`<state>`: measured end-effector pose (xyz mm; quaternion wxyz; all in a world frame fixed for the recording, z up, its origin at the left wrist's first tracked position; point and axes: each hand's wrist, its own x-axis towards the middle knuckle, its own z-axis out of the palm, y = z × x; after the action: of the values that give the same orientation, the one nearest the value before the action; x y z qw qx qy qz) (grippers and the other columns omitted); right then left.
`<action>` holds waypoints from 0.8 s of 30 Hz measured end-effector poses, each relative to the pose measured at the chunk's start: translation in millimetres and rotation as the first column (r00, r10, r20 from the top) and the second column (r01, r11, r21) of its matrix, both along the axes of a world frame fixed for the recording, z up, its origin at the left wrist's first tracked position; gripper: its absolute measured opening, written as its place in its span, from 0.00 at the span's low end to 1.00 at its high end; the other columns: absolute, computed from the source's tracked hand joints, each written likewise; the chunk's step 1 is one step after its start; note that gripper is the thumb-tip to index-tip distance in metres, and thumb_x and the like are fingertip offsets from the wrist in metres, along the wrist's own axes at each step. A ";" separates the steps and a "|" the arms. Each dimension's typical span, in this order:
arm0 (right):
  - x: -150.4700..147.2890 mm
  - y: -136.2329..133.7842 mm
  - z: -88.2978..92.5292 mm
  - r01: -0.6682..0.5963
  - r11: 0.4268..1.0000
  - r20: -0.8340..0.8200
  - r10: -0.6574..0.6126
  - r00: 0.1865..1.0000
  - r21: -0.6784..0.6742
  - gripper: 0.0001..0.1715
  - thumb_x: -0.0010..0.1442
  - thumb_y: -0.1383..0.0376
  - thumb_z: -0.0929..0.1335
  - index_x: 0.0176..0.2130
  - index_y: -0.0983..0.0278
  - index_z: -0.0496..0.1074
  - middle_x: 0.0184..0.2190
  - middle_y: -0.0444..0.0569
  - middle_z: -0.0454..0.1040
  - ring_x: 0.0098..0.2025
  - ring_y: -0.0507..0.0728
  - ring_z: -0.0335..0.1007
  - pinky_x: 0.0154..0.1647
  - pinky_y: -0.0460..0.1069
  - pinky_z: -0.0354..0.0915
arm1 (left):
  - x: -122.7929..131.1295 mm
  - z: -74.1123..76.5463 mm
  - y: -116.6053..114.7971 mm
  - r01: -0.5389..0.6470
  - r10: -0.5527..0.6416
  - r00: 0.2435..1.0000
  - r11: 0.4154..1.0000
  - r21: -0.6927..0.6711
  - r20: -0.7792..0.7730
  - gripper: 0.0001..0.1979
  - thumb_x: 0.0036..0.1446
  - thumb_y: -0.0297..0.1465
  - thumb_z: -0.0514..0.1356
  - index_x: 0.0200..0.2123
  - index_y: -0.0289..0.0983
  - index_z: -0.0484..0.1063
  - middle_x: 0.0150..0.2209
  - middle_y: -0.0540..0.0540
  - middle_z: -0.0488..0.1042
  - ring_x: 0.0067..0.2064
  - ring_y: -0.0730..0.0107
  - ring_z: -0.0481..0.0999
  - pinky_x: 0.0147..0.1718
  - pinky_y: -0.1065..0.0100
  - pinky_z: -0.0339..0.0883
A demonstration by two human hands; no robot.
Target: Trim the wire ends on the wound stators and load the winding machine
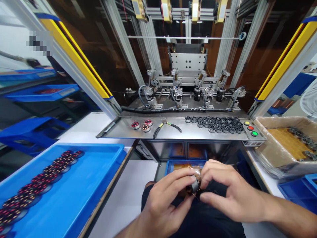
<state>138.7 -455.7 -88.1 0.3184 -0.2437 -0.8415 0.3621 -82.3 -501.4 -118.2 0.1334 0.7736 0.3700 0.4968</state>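
Note:
Both my hands meet low in the middle of the view, over my lap. My left hand [166, 201] is closed round a small round motor stator [194, 185] with a metal rim and copper winding. My right hand [226, 191] pinches at the same stator from the right, fingers curled; fine copper wire ends seem to stick out below it. On the steel shelf ahead lie three wound stators [142, 125] with red-copper coils, a pair of cutters [166, 127], and several bare dark stators [216, 124].
A blue tray [94, 172] at the left holds several wound stators in rows. A cardboard box [277, 155] at the right holds more dark parts. Red, yellow and green buttons [250, 128] sit on the shelf's right end. The winding machine [188, 89] stands behind, between yellow-striped posts.

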 end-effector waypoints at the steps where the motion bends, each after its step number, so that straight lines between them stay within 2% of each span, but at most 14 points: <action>1: -3.5 -0.2 4.6 -0.022 0.997 0.049 0.018 0.999 0.080 0.05 0.66 0.68 0.68 0.35 0.63 0.70 0.32 0.48 0.75 0.34 0.54 0.69 0.38 0.51 0.65 | -0.9 1.6 -1.1 0.012 -0.012 1.000 1.000 -0.004 -0.003 0.24 0.51 0.18 0.66 0.51 0.41 0.74 0.46 0.42 0.83 0.47 0.64 0.84 0.49 0.72 0.77; 3: -8.4 -0.1 9.8 -0.071 0.951 0.121 0.035 0.992 0.302 0.08 0.67 0.73 0.64 0.37 0.65 0.71 0.32 0.50 0.76 0.34 0.55 0.67 0.37 0.52 0.65 | -4.0 3.4 -3.9 0.045 -0.045 0.999 0.999 -0.025 0.008 0.26 0.52 0.18 0.66 0.54 0.42 0.73 0.46 0.42 0.83 0.47 0.63 0.84 0.49 0.71 0.77; 5: -8.4 1.5 11.6 -0.148 0.847 0.204 0.048 0.978 0.510 0.12 0.68 0.74 0.60 0.39 0.66 0.72 0.34 0.54 0.76 0.34 0.58 0.66 0.36 0.54 0.64 | -8.5 3.8 -6.8 0.099 -0.098 0.995 0.993 -0.058 0.022 0.27 0.52 0.19 0.66 0.54 0.43 0.73 0.47 0.41 0.83 0.47 0.62 0.84 0.47 0.69 0.78; 7: -4.2 4.5 13.2 -0.242 0.762 0.299 0.068 0.952 0.600 0.17 0.69 0.74 0.57 0.39 0.67 0.73 0.33 0.56 0.76 0.33 0.59 0.64 0.34 0.56 0.63 | -13.6 3.2 -9.3 0.147 -0.144 0.989 0.985 -0.095 0.031 0.25 0.52 0.20 0.68 0.52 0.44 0.75 0.47 0.41 0.82 0.45 0.61 0.84 0.45 0.68 0.79; 8: -1.5 6.2 14.9 -0.272 0.749 0.333 0.072 0.940 0.604 0.18 0.68 0.74 0.57 0.39 0.66 0.74 0.32 0.56 0.76 0.32 0.60 0.64 0.33 0.56 0.63 | -16.0 2.5 -10.3 0.157 -0.154 0.987 0.982 -0.107 0.038 0.25 0.52 0.20 0.68 0.51 0.44 0.75 0.47 0.40 0.83 0.45 0.60 0.85 0.44 0.68 0.80; 11: 2.4 9.3 25.1 -0.232 0.777 0.346 0.020 0.938 0.585 0.13 0.69 0.72 0.60 0.40 0.65 0.73 0.33 0.55 0.76 0.33 0.60 0.67 0.34 0.55 0.64 | -21.5 -1.1 -11.8 0.123 -0.117 0.991 0.988 -0.094 0.066 0.24 0.51 0.20 0.68 0.50 0.44 0.76 0.46 0.39 0.83 0.42 0.60 0.85 0.41 0.68 0.80; 13: -3.8 8.2 32.4 -0.197 0.795 0.330 -0.004 0.944 0.574 0.07 0.69 0.65 0.66 0.42 0.65 0.73 0.36 0.56 0.77 0.35 0.59 0.70 0.35 0.54 0.67 | -23.5 -3.9 -11.8 0.068 -0.064 0.996 0.996 -0.061 0.063 0.23 0.51 0.20 0.68 0.49 0.43 0.76 0.45 0.39 0.83 0.43 0.61 0.85 0.41 0.69 0.80; 15: -18.6 4.6 34.2 -0.217 0.795 0.337 0.018 0.941 0.566 0.12 0.68 0.58 0.68 0.41 0.65 0.73 0.35 0.56 0.77 0.34 0.59 0.70 0.34 0.54 0.67 | -24.6 -5.6 -11.8 0.022 -0.020 0.999 0.999 -0.028 0.049 0.22 0.51 0.19 0.67 0.49 0.41 0.76 0.45 0.39 0.82 0.44 0.61 0.85 0.43 0.70 0.79; 16: -28.1 2.3 32.2 -0.228 0.789 0.340 0.026 0.940 0.570 0.12 0.69 0.58 0.67 0.39 0.65 0.73 0.33 0.55 0.77 0.33 0.59 0.69 0.32 0.54 0.66 | -25.3 -5.8 -12.2 0.003 -0.002 0.999 1.000 -0.018 0.045 0.22 0.51 0.18 0.66 0.49 0.41 0.76 0.45 0.38 0.82 0.45 0.61 0.84 0.44 0.70 0.79; 20: -60.0 -3.5 15.2 -0.263 0.760 0.323 0.073 0.944 0.595 0.16 0.69 0.73 0.59 0.33 0.67 0.72 0.28 0.52 0.73 0.29 0.57 0.63 0.30 0.54 0.61 | -36.0 -5.0 -17.4 -0.047 0.048 0.997 0.999 -0.025 0.061 0.22 0.51 0.17 0.66 0.48 0.40 0.76 0.46 0.39 0.82 0.45 0.62 0.84 0.46 0.71 0.78; 24: -68.1 13.7 15.7 -0.401 0.761 0.388 0.212 0.897 0.510 0.16 0.68 0.74 0.59 0.35 0.67 0.73 0.30 0.51 0.73 0.30 0.56 0.62 0.33 0.53 0.59 | -62.7 -11.2 -28.9 -0.056 0.079 0.986 0.986 -0.158 0.147 0.21 0.49 0.19 0.70 0.45 0.42 0.78 0.44 0.43 0.83 0.43 0.65 0.85 0.46 0.72 0.78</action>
<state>70.6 -442.0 -72.4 0.1777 -0.0458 -0.9784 0.0948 -145.0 -530.3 -129.4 0.2036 0.7078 0.4219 0.5288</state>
